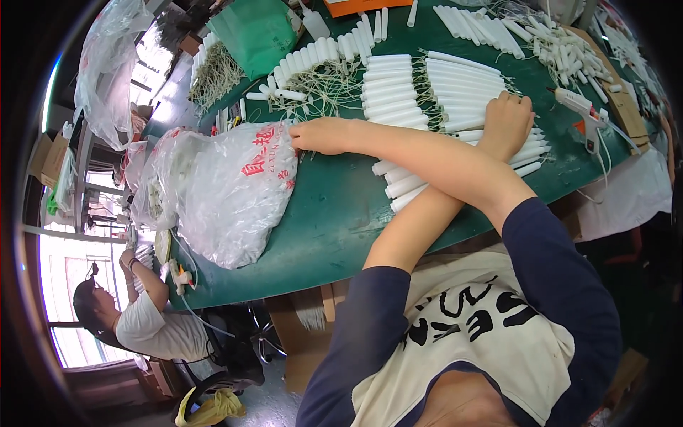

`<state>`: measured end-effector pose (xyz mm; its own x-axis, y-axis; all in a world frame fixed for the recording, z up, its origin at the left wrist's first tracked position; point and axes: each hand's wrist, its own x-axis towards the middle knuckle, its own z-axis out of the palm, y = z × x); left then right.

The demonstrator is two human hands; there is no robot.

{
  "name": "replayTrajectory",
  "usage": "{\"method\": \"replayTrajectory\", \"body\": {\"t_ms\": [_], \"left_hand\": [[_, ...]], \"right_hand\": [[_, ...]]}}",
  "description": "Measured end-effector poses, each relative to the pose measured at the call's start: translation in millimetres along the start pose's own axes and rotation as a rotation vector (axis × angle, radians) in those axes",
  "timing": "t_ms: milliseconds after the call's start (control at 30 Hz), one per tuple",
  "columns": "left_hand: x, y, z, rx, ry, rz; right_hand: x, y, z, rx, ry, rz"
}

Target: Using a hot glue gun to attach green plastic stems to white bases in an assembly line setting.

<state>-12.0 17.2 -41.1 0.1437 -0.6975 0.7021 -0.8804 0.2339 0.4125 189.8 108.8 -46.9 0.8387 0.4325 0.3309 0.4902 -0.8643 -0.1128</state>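
My forearms cross over the green table. My right hand (318, 136) reaches to the left and pinches the edge of a clear plastic bag (235, 199) with red print; pale contents show faintly through it. My left hand (508, 122) lies to the right, fingers curled over the ends of a row of white tubes (466, 82). What those fingers grip, if anything, is hidden. Beside that row is another stack of white tubes (388, 89), with thin wires between the two. More white tubes (405, 191) lie partly under my forearms.
A hot glue gun (585, 117) with a cord lies at the right. Wired tubes (313, 60), a green bag (252, 32) and a loose tube pile (565, 53) lie farther back. At the left, a co-worker (153, 320) sits near another glue gun (179, 276).
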Motion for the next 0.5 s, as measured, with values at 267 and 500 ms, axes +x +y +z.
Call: {"method": "replayTrajectory", "body": {"t_ms": [267,500], "left_hand": [[0.1,0.4,4.6,0.007,0.001,0.016],[-0.3,-1.5,3.2,0.01,-0.002,0.028]], "right_hand": [[-5.0,11.3,10.8,0.076,0.133,0.099],[-8.5,0.8,-2.0,0.003,0.063,0.182]]}}
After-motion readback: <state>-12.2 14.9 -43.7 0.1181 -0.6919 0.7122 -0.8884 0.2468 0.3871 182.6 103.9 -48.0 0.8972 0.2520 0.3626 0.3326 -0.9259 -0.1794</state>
